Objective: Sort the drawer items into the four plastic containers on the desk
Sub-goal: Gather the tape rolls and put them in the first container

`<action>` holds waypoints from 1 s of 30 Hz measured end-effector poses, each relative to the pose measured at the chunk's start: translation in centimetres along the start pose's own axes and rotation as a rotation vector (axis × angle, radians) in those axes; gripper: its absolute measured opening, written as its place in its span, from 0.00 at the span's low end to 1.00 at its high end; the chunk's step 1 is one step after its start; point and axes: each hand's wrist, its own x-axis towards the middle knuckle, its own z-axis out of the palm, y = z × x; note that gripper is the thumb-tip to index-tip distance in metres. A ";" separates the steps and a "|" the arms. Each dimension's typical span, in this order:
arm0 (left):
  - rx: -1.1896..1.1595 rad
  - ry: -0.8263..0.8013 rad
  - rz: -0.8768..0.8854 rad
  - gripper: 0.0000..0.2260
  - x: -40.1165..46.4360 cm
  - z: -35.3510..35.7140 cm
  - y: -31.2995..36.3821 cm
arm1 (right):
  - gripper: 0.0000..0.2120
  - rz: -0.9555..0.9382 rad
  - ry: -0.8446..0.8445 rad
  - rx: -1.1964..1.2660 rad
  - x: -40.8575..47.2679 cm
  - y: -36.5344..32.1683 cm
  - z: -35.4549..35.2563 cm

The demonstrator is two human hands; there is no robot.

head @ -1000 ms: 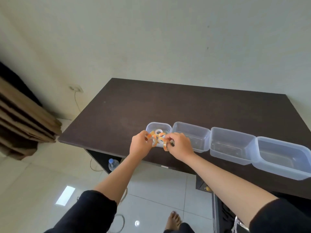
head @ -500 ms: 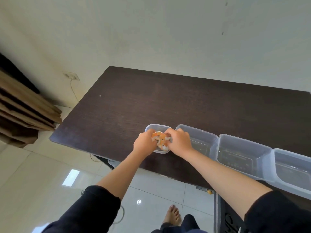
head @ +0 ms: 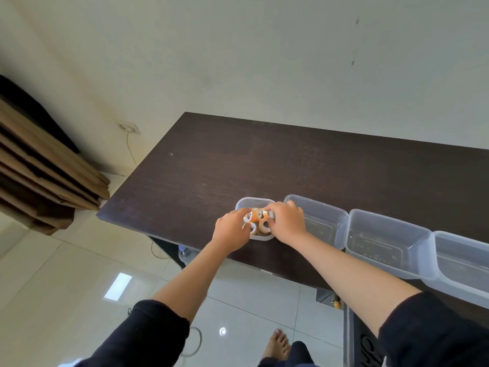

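Tape rolls (head: pixel 258 221), orange-cored, lie clustered in the leftmost tub (head: pixel 254 202) of four clear tubs in a row along the worktop (head: pixel 264 160) front edge. Left hand (head: pixel 232 231) and right hand (head: pixel 287 221) flank the cluster, fingers curled against the rolls; whether they pinch them cannot be told. Second tub (head: pixel 322 221) touches the right hand's far side.
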 end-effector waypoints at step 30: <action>-0.164 -0.279 0.215 0.20 -24.8 17.1 11.2 | 0.13 0.298 -0.065 -0.092 -34.9 13.7 1.9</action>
